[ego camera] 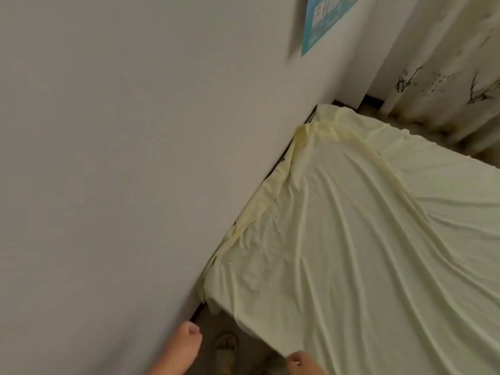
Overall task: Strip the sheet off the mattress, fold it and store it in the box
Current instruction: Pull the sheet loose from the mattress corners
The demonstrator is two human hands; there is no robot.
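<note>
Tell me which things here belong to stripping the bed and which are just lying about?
For the job: pale yellow sheet, left hand, right hand at the sheet's near edge. The box is not in view.
Just lying about: blue poster, patterned curtain, slipper.
</note>
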